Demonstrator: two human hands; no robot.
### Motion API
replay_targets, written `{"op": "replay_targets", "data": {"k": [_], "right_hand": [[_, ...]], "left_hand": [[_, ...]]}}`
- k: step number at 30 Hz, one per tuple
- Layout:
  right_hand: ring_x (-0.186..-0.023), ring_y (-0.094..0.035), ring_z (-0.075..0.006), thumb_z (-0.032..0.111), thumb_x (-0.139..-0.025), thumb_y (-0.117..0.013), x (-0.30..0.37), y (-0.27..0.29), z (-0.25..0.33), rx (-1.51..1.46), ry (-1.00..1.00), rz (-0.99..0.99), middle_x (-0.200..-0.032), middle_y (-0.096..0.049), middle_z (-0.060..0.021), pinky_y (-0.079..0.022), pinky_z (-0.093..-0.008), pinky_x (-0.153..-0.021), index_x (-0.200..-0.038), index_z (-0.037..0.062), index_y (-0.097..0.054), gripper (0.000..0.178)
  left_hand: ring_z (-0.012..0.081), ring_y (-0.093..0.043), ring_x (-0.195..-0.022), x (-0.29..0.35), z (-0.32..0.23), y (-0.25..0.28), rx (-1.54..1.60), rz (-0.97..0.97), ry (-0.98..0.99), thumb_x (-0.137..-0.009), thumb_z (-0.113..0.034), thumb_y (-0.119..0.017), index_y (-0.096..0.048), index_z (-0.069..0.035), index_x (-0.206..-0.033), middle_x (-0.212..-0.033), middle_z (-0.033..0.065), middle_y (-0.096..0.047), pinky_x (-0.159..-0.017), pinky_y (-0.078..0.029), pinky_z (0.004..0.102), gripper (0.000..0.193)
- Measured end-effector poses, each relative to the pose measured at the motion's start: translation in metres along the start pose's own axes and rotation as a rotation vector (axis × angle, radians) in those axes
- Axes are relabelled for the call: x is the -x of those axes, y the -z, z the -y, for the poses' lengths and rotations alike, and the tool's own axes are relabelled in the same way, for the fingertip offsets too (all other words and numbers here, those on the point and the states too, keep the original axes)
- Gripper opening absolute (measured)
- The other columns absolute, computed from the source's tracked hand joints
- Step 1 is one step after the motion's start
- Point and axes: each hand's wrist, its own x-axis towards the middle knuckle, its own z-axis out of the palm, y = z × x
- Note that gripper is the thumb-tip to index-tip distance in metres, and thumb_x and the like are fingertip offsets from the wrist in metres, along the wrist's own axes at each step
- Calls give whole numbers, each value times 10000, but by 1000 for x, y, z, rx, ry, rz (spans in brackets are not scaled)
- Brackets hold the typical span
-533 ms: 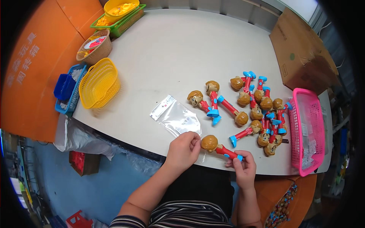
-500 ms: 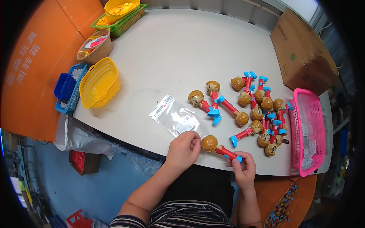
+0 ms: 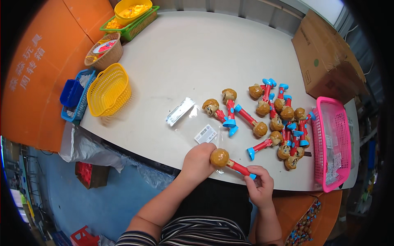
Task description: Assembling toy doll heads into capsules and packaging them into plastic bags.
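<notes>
My right hand [image 3: 260, 186] pinches a toy figure [image 3: 238, 167] by its blue feet. The figure has a round brown-haired head, a red body, and lies level with the head toward my left hand [image 3: 199, 160]. That hand is closed at the near edge of a clear plastic bag [image 3: 188, 130], beside the figure's head; its fingertips are partly hidden. The bag lies tilted on the table, its glossy header strip at the far end and a small white label [image 3: 206, 134] within it. Several similar toy figures [image 3: 259, 128] lie scattered beyond my right hand.
A pink basket [image 3: 318, 143] with clear bags stands at the right, below a cardboard box [image 3: 328, 61]. To the left are a yellow basket [image 3: 123, 88], a blue basket [image 3: 80, 104], a tan basket [image 3: 111, 57] and a green basket [image 3: 141, 28]. The table's front edge [image 3: 283, 189] runs beneath my hands.
My right hand has moved the figure left, bringing its head against my left hand. The bag has shifted and bent, its header now catching glare and its white label more visible.
</notes>
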Motion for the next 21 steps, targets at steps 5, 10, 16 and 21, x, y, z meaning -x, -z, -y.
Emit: {"op": "replay_targets", "data": {"k": [5,10,16,21], "right_hand": [[-899,-655,-203,-30,-824,-671,-4,2,6,129,-118,-47,-1016,-647,-144,-541,-289,-756,-1038,-14,-603,225],[-908,-650,-298,-46,-778,-693,-16,5,7,545,430,137,-992,-648,-175,-536,-331,-747,-1022,4,-615,261],[-893,-643,-325,-43,-758,-713,-12,-4,4,289,184,-49,-1010,-647,-164,-537,-365,-756,-1002,18,-618,268],[-880,-642,-333,-39,-744,-722,-13,-9,7,426,277,10,-1000,-650,-165,-543,-364,-746,-1004,22,-622,285]], "left_hand": [[207,-622,-656,-1,1,7,263,28,221,-785,-62,-697,-610,-20,-880,-748,90,-618,-629,-507,304,135],[227,-612,-722,-4,-2,16,250,14,163,-795,-60,-676,-590,-16,-834,-790,105,-596,-669,-503,317,104],[337,-537,-932,-6,-4,15,29,-31,-154,-725,-28,-662,-554,-14,-812,-972,150,-534,-828,-468,388,139],[325,-547,-919,-8,-7,19,46,-106,-168,-735,-23,-654,-544,-14,-845,-963,146,-546,-817,-469,387,156]]}}
